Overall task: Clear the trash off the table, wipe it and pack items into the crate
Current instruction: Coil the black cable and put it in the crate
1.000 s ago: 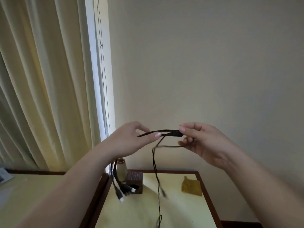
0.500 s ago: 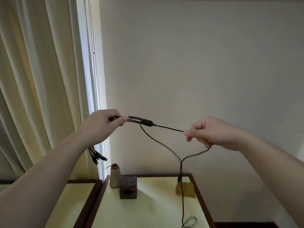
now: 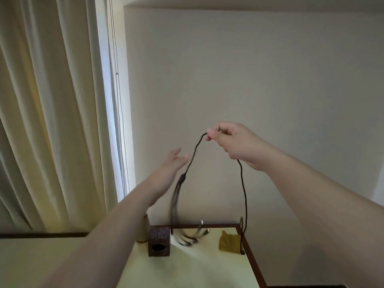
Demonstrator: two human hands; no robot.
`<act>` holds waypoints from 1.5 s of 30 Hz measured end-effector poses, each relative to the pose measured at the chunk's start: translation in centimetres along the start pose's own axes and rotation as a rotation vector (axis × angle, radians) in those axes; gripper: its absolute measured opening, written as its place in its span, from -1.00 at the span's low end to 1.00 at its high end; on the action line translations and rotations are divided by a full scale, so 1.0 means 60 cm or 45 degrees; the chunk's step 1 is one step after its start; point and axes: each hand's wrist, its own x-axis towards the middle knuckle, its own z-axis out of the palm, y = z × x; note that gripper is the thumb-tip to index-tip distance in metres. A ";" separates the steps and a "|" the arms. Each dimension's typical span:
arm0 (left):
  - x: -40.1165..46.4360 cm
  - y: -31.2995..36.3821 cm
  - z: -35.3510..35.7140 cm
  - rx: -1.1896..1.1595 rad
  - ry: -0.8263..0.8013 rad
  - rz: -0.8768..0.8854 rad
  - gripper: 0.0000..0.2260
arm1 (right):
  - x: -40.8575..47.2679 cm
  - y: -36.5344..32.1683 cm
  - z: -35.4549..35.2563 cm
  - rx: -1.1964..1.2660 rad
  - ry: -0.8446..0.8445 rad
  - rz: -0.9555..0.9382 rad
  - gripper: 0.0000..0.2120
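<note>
1. The cable [image 3: 243, 190] is pinched between thumb and forefinger of the right hand [image 3: 230, 140], high above the table [image 3: 252, 258]; it drapes down on both sides of the pinch.
2. The left hand [image 3: 173, 163] is held with fingers straight, just beside the cable; nothing is gripped by it.
3. The cable is judged light, thin and fully limp; no shape is held by it.
4. The split end, below the junction block [image 3: 183, 177], carries several plugs [image 3: 194, 235], blurred in swing above the table.
5. A hold at the junction block is advised, so that the branched ends are controlled.
6. Snagging on the wooden block [image 3: 159, 241] is possible while the ends swing.
</note>
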 end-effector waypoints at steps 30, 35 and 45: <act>0.001 0.033 0.110 0.289 -0.274 -0.088 -0.13 | -0.016 0.087 0.013 -0.501 -0.031 0.133 -0.60; 0.009 0.045 0.143 0.030 -0.096 0.044 -0.36 | 0.004 0.082 0.016 -0.464 -0.013 0.159 -0.61; 0.030 -0.048 -0.009 0.411 0.185 0.025 -0.54 | -0.055 0.160 -0.070 -0.744 -0.211 0.408 -0.53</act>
